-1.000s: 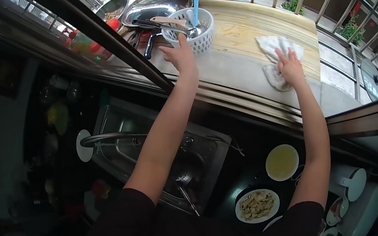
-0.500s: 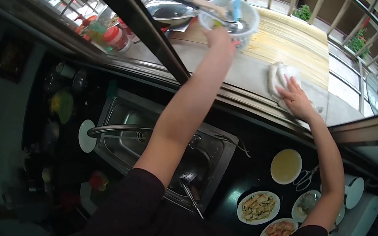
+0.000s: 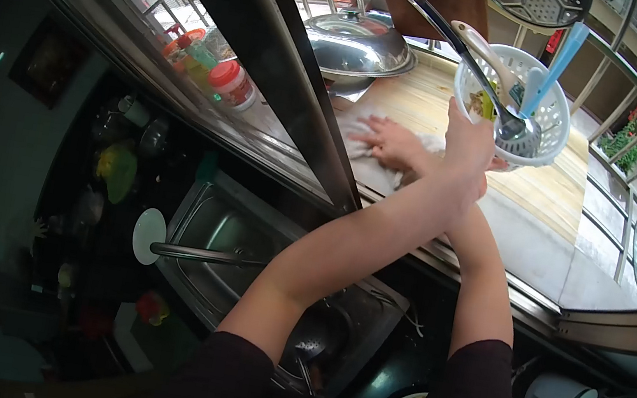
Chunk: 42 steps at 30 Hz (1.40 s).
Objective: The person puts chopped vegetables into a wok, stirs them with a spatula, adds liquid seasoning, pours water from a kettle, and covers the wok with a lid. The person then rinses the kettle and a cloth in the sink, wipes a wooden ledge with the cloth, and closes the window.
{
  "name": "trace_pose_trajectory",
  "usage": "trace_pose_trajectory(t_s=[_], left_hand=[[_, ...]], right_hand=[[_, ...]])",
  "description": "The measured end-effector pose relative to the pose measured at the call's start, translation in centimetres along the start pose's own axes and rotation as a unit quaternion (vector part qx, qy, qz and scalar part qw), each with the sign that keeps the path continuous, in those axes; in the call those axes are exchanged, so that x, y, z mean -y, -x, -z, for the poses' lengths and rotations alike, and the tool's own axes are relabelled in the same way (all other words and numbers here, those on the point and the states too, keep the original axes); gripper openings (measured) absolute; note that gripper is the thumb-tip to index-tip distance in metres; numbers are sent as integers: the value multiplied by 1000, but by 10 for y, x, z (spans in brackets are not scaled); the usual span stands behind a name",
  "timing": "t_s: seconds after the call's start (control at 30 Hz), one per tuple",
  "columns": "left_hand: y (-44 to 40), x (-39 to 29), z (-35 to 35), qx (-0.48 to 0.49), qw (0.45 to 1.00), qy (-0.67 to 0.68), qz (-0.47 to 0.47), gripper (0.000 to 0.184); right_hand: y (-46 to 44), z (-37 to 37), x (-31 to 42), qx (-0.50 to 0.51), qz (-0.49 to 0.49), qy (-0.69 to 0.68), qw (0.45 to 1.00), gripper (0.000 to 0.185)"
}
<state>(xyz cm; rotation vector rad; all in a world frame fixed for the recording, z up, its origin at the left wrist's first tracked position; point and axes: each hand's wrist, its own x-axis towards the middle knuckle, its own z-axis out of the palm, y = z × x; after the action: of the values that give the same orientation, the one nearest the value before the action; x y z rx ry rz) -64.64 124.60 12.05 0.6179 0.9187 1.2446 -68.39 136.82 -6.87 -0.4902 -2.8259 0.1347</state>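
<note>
My left hand grips the near side of a white perforated plastic basket and holds it tilted above the wooden board. Inside the basket stand a ladle with a black handle, a cream-handled utensil and a light-blue-handled utensil. Beneath my left forearm, crossing to the left, my right hand lies with fingers spread on a white cloth. That cloth is pressed against the sill and the near edge of the board.
A lidded metal pan stands at the back left. Red-lidded jars are behind the dark window frame. Metal bars enclose the ledge. Below lies a steel sink with a curved faucet.
My left hand has lifted the basket and carried it to the right. My right hand has slid the cloth left along the sill, so my forearms are now crossed.
</note>
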Motion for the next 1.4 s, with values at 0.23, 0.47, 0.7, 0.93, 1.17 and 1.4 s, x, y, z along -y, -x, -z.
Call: trace_pose_trajectory(t_s=[0.23,0.47,0.7,0.93,1.17,1.4], left_hand=[[1,4,5,4,999,-22,-31,71],[11,-2,3,2,997,-77,-9,72],[9,6,5,10,997,-76,-8,69],[15,-10,-2,31,996,16,81,64],[27,-17,2,53,993,37,101,64],[31,-53,17,61,987,-10,148,61]], right_hand=[[-14,6,-99,-59,-148,61,985,53],[-15,12,-165,-79,-307,48,947,38],[-10,9,-176,-144,-479,96,860,41],[62,-7,-190,-91,-628,181,752,43],[148,10,-73,-11,-560,176,809,40],[121,56,54,16,-115,-63,991,37]])
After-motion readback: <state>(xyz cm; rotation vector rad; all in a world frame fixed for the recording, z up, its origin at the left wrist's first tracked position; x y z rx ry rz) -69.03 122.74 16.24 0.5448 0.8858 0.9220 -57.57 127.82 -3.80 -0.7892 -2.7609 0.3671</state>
